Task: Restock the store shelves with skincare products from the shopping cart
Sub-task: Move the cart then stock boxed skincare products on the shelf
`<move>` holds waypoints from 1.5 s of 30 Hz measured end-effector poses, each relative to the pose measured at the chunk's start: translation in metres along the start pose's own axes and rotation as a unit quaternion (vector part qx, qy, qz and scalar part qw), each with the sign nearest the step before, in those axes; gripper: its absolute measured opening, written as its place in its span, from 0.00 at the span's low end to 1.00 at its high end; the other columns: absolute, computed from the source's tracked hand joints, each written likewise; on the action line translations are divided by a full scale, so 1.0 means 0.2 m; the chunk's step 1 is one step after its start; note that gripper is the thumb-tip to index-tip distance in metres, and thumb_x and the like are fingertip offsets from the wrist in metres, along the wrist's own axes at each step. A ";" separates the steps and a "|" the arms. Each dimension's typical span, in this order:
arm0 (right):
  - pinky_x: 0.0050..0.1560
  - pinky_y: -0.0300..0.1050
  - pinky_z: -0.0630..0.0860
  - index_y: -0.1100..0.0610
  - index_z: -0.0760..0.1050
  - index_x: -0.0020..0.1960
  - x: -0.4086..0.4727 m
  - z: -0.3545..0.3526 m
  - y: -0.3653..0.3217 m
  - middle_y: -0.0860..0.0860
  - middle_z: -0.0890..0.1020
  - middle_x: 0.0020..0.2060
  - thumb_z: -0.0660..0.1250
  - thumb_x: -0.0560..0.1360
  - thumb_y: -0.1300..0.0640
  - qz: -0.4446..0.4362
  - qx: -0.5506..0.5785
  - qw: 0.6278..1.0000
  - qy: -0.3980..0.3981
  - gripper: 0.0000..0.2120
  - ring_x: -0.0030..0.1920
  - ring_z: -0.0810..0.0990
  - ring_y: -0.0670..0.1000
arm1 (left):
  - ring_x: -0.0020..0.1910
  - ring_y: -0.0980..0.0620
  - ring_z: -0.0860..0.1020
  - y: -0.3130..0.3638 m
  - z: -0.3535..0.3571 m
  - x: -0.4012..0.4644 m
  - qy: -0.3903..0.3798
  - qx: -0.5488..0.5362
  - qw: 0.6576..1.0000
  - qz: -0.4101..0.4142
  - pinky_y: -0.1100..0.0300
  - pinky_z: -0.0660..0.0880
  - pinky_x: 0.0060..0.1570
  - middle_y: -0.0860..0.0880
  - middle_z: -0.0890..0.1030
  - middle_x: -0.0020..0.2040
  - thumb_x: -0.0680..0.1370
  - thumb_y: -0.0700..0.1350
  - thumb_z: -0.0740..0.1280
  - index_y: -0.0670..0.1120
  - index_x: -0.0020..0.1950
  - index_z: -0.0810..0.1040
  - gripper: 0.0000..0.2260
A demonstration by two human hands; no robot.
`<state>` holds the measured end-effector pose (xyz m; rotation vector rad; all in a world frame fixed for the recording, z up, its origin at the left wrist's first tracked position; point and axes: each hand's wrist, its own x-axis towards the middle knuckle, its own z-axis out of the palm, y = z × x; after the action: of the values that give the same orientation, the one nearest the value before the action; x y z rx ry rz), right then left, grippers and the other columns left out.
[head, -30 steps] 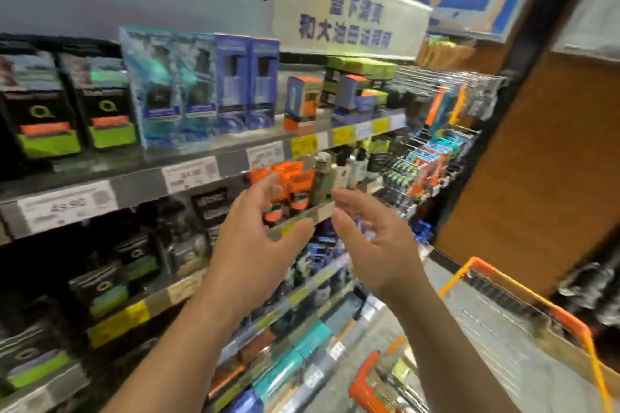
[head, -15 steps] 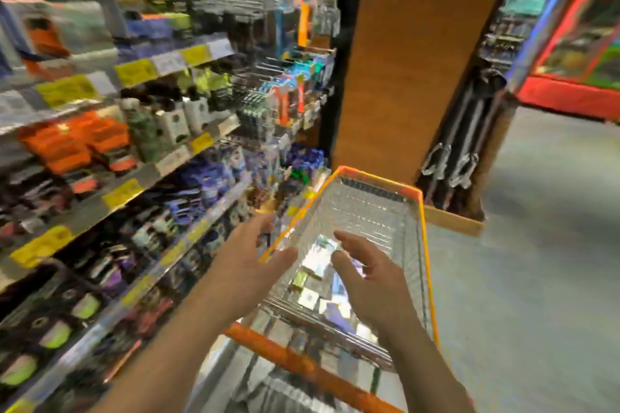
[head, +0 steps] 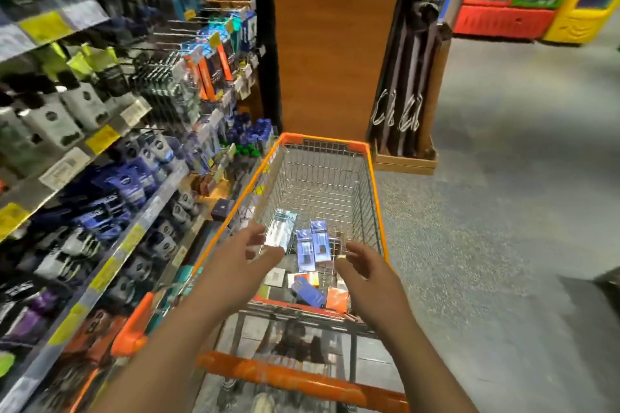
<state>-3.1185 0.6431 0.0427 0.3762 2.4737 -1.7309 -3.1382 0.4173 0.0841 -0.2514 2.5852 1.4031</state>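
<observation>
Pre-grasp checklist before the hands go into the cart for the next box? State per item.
1. Left hand free: ok, fingers spread, holding nothing.
2. Right hand free: ok, open, holding nothing.
3. Stock left in the cart: ok, two blue boxes stand side by side beside a pale teal box, with flatter packs lying nearer the handle.
4. Hands over the basket: ok, both inside the orange rim.
5. Contact with a box: not ok, neither hand plainly touches one yet.
6. Free slot on the shelves: cannot tell, too blurred.
</observation>
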 end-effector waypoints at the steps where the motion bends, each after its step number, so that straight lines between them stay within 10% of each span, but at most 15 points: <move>1: 0.53 0.32 0.71 0.42 0.75 0.64 0.03 0.00 0.01 0.40 0.80 0.56 0.70 0.80 0.48 0.011 -0.005 1.000 0.006 0.14 0.60 0.79 0.43 | 0.61 0.55 0.76 0.00 0.02 0.06 -0.008 -0.003 1.000 0.000 0.52 0.73 0.61 0.57 0.76 0.65 0.80 0.57 0.69 0.56 0.75 0.70 0.24; 11: 0.38 0.27 0.71 0.47 0.75 0.62 0.35 0.17 0.12 0.42 0.80 0.52 0.71 0.79 0.50 0.129 -0.038 0.990 0.049 0.13 0.50 0.77 0.36 | 0.60 0.55 0.75 -0.14 0.11 0.54 -0.100 -0.014 0.994 -0.029 0.57 0.68 0.56 0.56 0.76 0.66 0.81 0.57 0.67 0.54 0.75 0.71 0.23; 18: 0.56 0.49 0.77 0.51 0.74 0.63 0.59 0.32 0.33 0.49 0.81 0.54 0.71 0.78 0.51 0.233 -0.068 0.969 0.046 0.16 0.53 0.81 0.50 | 0.57 0.57 0.73 -0.24 0.18 0.78 -0.138 -0.006 0.988 -0.071 0.59 0.67 0.56 0.55 0.76 0.66 0.81 0.57 0.66 0.53 0.74 0.72 0.22; 22: 0.40 0.46 0.75 0.54 0.74 0.61 0.79 0.40 0.50 0.52 0.83 0.46 0.71 0.77 0.53 0.273 -0.081 0.957 0.051 0.15 0.44 0.83 0.54 | 0.52 0.62 0.76 -0.28 0.28 0.92 -0.156 -0.005 0.984 -0.086 0.62 0.72 0.50 0.55 0.78 0.64 0.81 0.57 0.67 0.54 0.71 0.73 0.19; 35: 0.59 0.52 0.75 0.66 0.76 0.65 1.44 0.68 1.29 0.65 0.81 0.60 0.68 0.77 0.60 0.355 -0.187 0.914 0.065 0.18 0.63 0.80 0.64 | 0.49 0.61 0.77 -0.51 0.70 1.32 -0.172 0.043 0.969 -0.173 0.63 0.73 0.46 0.56 0.79 0.62 0.81 0.55 0.65 0.57 0.70 0.75 0.17; 39: 0.59 0.56 0.76 0.70 0.78 0.60 1.58 0.79 1.49 0.67 0.82 0.58 0.66 0.78 0.59 0.355 -0.231 0.902 0.080 0.17 0.62 0.80 0.66 | 0.36 0.63 0.81 -0.62 0.77 1.43 -0.153 0.028 0.965 -0.212 0.72 0.70 0.30 0.56 0.80 0.57 0.81 0.52 0.67 0.55 0.67 0.77 0.14; 45: 0.62 0.53 0.74 0.65 0.71 0.70 1.70 0.88 1.68 0.63 0.77 0.66 0.69 0.78 0.55 0.443 -0.178 0.871 0.119 0.24 0.68 0.76 0.64 | 0.49 0.54 0.82 -0.69 0.82 1.54 -0.182 0.103 0.959 -0.193 0.57 0.76 0.53 0.59 0.81 0.53 0.72 0.62 0.62 0.61 0.54 0.74 0.13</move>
<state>-3.3701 0.6353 -0.3992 1.4547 2.1000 -0.8681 -3.3901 0.4622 -0.1913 -0.3985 2.2032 0.9355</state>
